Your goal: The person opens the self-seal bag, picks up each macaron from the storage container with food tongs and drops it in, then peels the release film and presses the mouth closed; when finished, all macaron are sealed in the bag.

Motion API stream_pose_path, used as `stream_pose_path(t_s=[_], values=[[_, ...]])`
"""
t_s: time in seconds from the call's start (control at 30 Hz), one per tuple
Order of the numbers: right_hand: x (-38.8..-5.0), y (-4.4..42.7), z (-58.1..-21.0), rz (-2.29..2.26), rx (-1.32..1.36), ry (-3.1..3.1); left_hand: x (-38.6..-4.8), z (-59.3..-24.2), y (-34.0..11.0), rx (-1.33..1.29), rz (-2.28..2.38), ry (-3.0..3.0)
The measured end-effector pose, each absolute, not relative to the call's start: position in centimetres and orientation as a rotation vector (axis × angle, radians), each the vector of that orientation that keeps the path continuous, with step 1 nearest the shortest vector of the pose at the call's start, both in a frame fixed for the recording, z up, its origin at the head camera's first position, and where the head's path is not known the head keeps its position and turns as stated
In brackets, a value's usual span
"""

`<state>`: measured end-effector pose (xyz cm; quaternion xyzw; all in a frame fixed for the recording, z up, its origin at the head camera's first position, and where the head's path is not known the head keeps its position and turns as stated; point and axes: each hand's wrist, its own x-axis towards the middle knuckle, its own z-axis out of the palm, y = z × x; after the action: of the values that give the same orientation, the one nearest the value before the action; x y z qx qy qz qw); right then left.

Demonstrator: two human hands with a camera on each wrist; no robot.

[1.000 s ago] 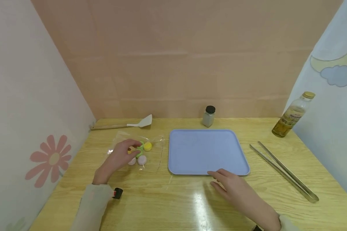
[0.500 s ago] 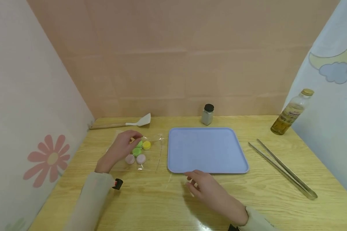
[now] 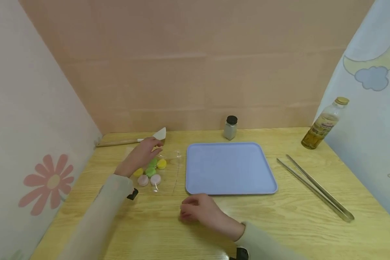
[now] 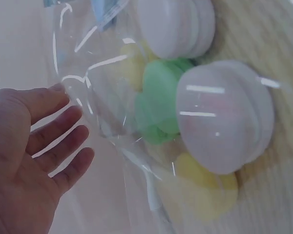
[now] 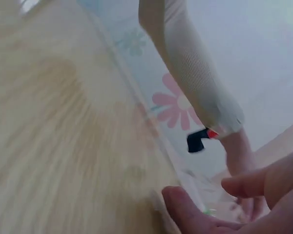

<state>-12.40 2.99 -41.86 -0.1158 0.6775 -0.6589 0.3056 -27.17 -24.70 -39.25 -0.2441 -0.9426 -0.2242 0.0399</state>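
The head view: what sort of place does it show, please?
Probably an indoor booth staged like a kitchen worktop: a flower-printed wall borders a wood-grain table, where metal tongs are laid out.

You're at a kitchen-like booth: a spatula [image 3: 125, 142] and tongs [image 3: 326, 200] on a wood-grain surface [image 3: 149, 233] between flower- and moon-printed walls [image 3: 32, 119].
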Motion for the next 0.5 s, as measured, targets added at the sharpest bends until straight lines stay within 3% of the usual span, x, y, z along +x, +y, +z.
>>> stream_pose_path(t_s=[0.3,0.5], values=[[-12.4,-1.8,-42.6,-2.076,0.157,1.256,-29.4,-40.0,-23.5,-0.798,-0.756,-3.055],[-12.5,-4.8,-42.9,-2.217,0.288,1.139,-30.2,-40.3,-22.6,-0.888,-0.79,-3.067]])
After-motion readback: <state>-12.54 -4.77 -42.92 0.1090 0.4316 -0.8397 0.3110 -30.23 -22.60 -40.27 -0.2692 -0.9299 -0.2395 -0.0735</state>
